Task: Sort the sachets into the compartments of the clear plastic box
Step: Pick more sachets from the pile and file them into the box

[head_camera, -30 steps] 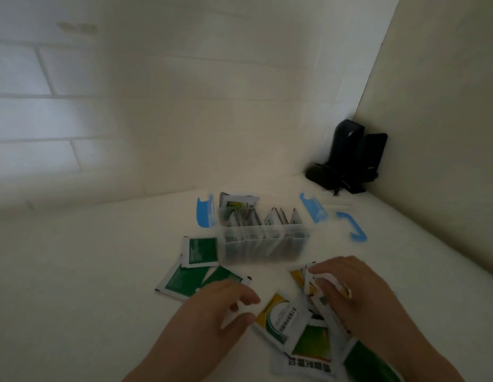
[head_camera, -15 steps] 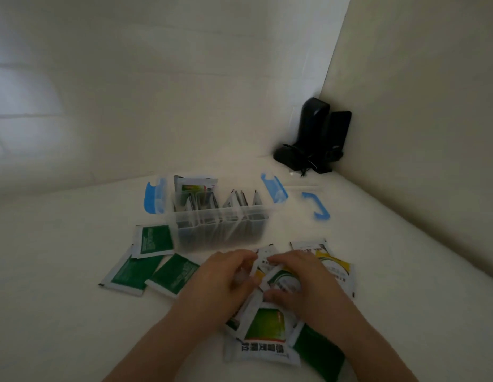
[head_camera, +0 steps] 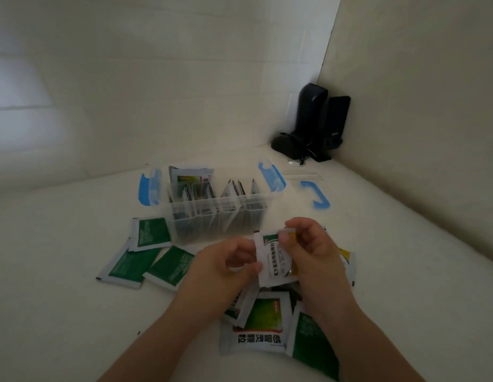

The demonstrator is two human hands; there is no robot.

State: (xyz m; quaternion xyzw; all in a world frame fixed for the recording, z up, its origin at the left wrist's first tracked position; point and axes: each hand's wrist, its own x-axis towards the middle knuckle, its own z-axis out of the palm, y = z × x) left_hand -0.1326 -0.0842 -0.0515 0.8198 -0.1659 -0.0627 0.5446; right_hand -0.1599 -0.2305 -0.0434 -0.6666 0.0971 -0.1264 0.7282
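Observation:
The clear plastic box [head_camera: 212, 216] stands mid-table with blue clips [head_camera: 149, 188] at its ends and several sachets upright in its compartments. My right hand [head_camera: 314, 252] and my left hand [head_camera: 226, 266] both grip a white sachet [head_camera: 273, 260] with dark print, lifted just in front of the box. Three green sachets [head_camera: 154, 232] lie flat to the left of the box. A pile of green-and-white sachets [head_camera: 263, 323] lies under my wrists; part of it is hidden by my arms.
A black device with cables [head_camera: 311, 125] stands in the far right corner. A blue handle on a clear lid [head_camera: 315, 194] lies right of the box. Walls close the table at the back and on the right.
Both hands came together over the pile and lifted one white sachet off it, up toward the box. The view tilted down and shifted.

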